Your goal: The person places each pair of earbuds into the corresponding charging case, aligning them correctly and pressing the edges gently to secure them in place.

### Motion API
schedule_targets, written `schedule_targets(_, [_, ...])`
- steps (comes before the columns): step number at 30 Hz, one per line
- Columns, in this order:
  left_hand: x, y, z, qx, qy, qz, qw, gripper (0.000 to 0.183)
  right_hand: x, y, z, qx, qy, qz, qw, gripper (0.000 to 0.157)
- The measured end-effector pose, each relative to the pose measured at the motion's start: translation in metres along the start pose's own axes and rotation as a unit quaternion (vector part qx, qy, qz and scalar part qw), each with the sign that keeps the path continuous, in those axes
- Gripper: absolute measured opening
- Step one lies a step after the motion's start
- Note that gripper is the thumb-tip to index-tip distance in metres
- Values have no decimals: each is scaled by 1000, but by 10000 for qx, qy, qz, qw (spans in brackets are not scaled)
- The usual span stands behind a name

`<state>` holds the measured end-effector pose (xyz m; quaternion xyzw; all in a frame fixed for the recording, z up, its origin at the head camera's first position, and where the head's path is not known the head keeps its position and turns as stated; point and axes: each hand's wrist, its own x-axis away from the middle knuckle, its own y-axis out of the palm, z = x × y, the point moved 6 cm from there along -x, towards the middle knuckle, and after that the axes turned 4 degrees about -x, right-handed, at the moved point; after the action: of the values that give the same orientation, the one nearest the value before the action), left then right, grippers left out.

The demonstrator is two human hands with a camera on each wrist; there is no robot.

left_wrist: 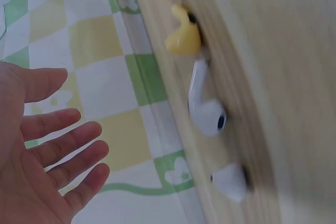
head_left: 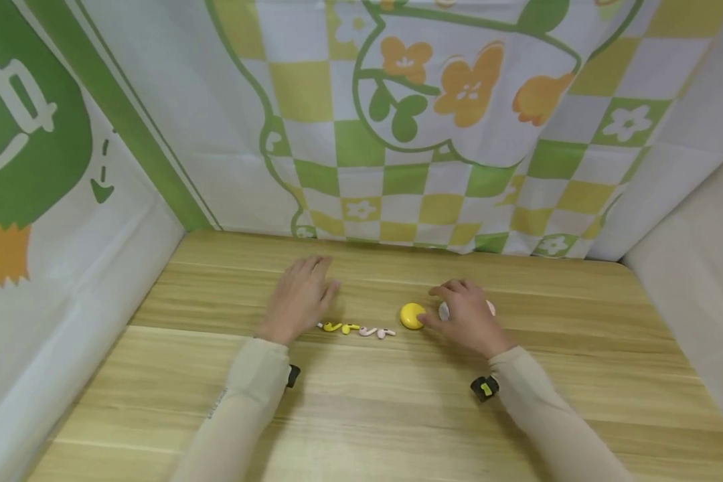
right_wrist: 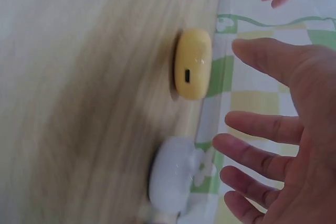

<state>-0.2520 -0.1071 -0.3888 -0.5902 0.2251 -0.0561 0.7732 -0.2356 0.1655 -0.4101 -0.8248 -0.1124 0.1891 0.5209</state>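
My left hand [head_left: 298, 301] hovers with relaxed, spread fingers by the left end of a row of earbuds, gripping nothing. In that row lie a yellow earbud [head_left: 333, 327], another yellow earbud [head_left: 351, 329] and two pale pink earbuds [head_left: 386, 333]. White earbuds [left_wrist: 209, 116] continue the row in the left wrist view, mostly hidden by the hand in the head view. Over the charging cases is my right hand [head_left: 466, 321], fingers loosely bent and apart. Its thumb overlaps the round yellow case [head_left: 410, 314], while a white case [right_wrist: 172, 177] stands below the fingers in the right wrist view.
A pale pink object [head_left: 491, 308] peeks out beyond the right hand. All of it stands on a wooden table [head_left: 385, 415]. Behind rises a checked, flower-printed cloth [head_left: 410, 181], with white cloth walls at left and right.
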Motion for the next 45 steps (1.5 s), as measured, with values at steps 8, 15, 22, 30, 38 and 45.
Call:
schedule_targets(8, [0, 15, 13, 204, 115, -310, 9992, 49, -6, 20, -1, -101, 298, -338, 9989, 59])
schedule_targets(15, [1, 23, 23, 628, 51, -707, 9955, 46, -8, 28, -1, 88, 534, -512, 9972, 57])
schedule_targets(22, [-1, 26, 35, 1032, 66, -803, 9914, 43, -10, 30, 0, 124, 687, -553, 9960, 56])
schedule_targets(30, [-8, 28, 49, 1673, 194, -908, 9815, 42, -8, 16, -6, -50, 573, 19, 9983, 57])
schedule_targets(38, [-14, 24, 69, 2303, 328, -931, 9681, 41, 2, -3, -22, -474, 156, 796, 9956, 60])
schedule_targets(45, [-16, 25, 82, 2657, 268, -1035, 9581, 39, 11, -13, -35, -888, -252, 1218, 9883, 55])
